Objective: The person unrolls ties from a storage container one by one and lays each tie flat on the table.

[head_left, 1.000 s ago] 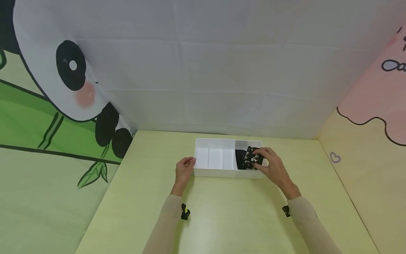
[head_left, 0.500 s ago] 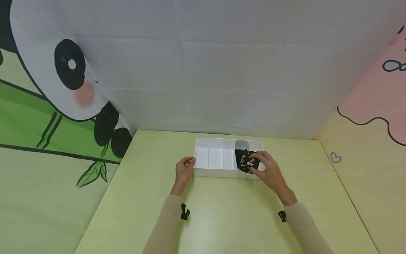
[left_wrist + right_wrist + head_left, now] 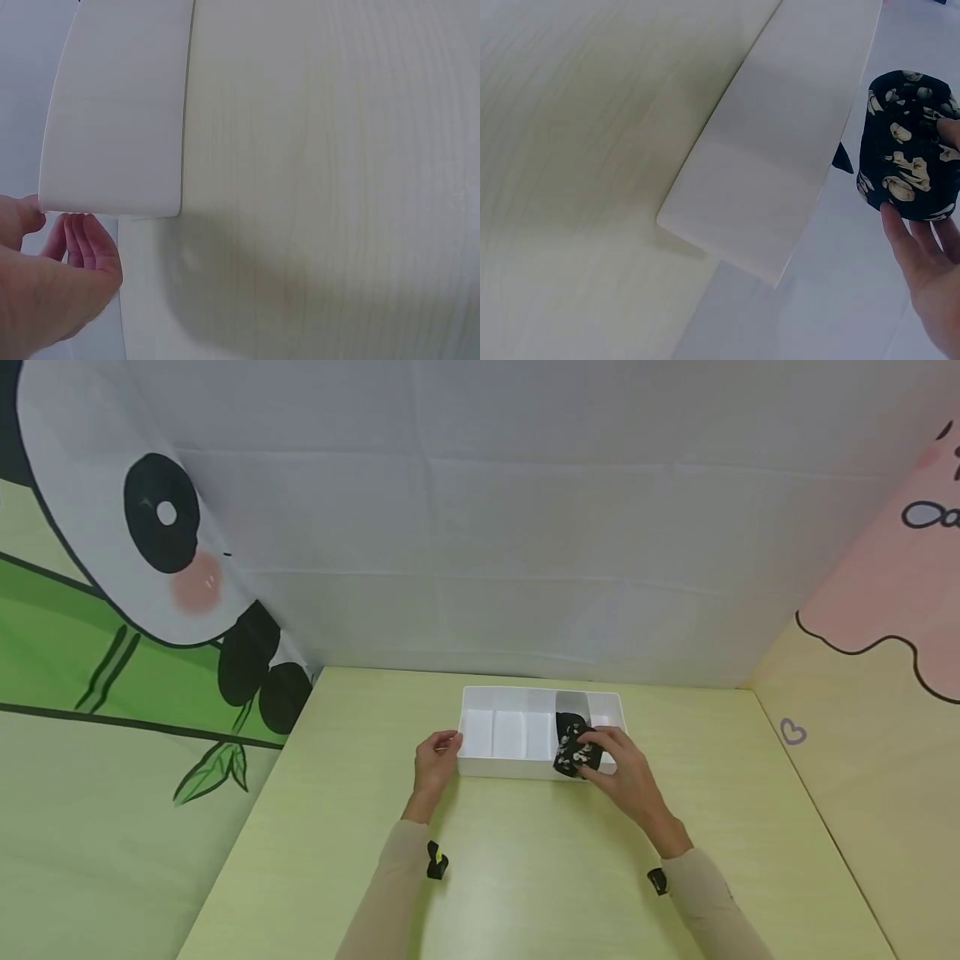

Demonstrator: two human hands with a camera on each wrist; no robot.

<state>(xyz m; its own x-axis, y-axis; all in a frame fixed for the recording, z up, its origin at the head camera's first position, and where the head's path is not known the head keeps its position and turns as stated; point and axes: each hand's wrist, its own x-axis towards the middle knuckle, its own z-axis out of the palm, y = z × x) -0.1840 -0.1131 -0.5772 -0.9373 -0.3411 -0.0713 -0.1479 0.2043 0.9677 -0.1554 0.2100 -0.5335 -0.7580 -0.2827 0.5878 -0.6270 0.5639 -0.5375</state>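
A white divided storage box (image 3: 510, 768) stands on the table. My left hand (image 3: 437, 762) grips its left end; in the left wrist view the thumb is at the rim corner and the curled fingers are against the end wall. Between thumb and fingers, my right hand (image 3: 626, 781) holds a rolled black cloth bundle with pale flowers (image 3: 900, 161) above the box's front right side. Behind it, a plain black cloth (image 3: 567, 721) sits in a right-hand compartment, partly hidden. Only a dark corner of that cloth (image 3: 842, 158) shows past the rim in the right wrist view.
The box stands near the back of the light wood-grain table (image 3: 510, 868), close to a white hanging sheet (image 3: 495, 627). Printed cartoon panels flank it, a green one (image 3: 90, 793) left and a pink-and-yellow one (image 3: 862, 710) right. Dividers (image 3: 526, 731) split the box into several compartments.
My right hand has carried the flowered cloth bundle left and toward me, from the box's right end to in front of the plain black cloth. My left hand stays at the box's left end.
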